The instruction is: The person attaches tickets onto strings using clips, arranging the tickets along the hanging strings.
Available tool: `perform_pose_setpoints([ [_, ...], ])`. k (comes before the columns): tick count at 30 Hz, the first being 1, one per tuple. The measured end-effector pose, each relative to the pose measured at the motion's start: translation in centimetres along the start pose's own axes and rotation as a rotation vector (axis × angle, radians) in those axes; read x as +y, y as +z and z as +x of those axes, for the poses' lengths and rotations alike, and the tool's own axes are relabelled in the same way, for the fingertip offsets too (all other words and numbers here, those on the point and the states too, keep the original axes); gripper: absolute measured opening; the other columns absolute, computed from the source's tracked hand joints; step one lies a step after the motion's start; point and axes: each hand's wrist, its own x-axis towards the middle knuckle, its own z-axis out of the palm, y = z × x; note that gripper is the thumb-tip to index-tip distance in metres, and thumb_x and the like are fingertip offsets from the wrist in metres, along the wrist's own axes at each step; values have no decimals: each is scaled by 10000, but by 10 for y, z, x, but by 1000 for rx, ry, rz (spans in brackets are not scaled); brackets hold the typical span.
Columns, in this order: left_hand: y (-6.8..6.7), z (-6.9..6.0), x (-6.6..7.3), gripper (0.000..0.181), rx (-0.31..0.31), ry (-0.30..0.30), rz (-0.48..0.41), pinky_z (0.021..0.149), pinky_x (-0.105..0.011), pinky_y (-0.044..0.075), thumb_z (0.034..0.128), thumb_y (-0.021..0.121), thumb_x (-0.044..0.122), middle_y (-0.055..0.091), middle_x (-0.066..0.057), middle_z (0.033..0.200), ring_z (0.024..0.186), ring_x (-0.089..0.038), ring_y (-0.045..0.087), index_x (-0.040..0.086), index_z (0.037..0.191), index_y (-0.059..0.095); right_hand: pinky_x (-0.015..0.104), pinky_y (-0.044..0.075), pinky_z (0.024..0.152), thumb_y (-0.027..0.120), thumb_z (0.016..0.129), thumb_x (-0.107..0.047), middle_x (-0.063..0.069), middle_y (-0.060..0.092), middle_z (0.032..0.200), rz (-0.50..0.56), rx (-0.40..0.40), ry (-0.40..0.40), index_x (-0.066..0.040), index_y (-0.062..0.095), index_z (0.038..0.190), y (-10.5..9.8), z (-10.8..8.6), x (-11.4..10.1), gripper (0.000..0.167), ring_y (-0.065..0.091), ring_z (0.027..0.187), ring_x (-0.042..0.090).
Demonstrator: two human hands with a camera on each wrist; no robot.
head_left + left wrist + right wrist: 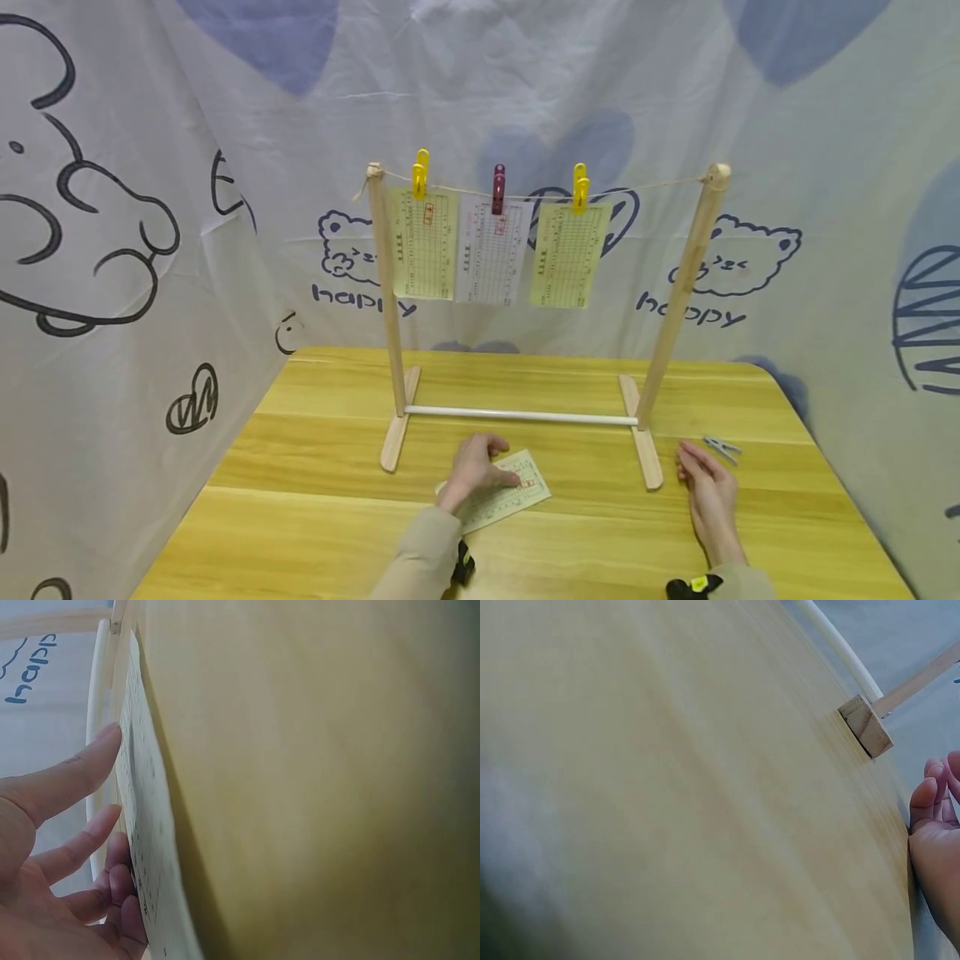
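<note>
A pale yellow-green printed form slip (528,493) lies on the table in front of the stand. My left hand (477,468) is over it, thumb and index finger spread apart with their tips at the paper. In the left wrist view the slip (154,817) stands slightly off the wood, and the other fingers (120,889) curl loosely beside it. To the right, my right hand (710,493) rests on the table with loosely bent fingers and holds nothing. Just beyond its fingertips lies a grey-blue clothespin (722,448).
A wooden stand (681,300) with a white crossbar (517,414) carries a string. Two yellow clothespins and a dark red clothespin (498,190) hold a yellow slip (425,250), a white slip (491,258) and another yellow slip (570,258). A patterned cloth hangs around the table.
</note>
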Motion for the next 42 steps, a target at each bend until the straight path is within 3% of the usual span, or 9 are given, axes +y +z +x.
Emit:
perform_pose_setpoints([
  [19,-2,0,-10,468,-45,-8,-95,940,-474,535,659,883,-55,696,-186,1063,985,-294,617,-54,1086,694,165,510,652,648,967,-42,-98,727,902,-15,6,-6,-97,765,1104,0,1,0,188,603,760,43],
  [34,-7,-2,-18,425,-85,59,-80,910,-422,537,707,874,-30,660,-134,1055,982,-246,605,4,1059,639,165,508,662,634,979,-56,-117,724,933,-33,12,6,-89,744,1151,-1,2,1,207,601,773,38],
  [42,-14,-3,-23,415,-124,53,-120,779,-295,502,751,805,-57,683,-144,981,852,-182,606,1,1117,617,165,509,666,642,977,-67,-114,726,936,-32,-9,-6,-97,747,1151,-2,0,2,205,603,779,37],
])
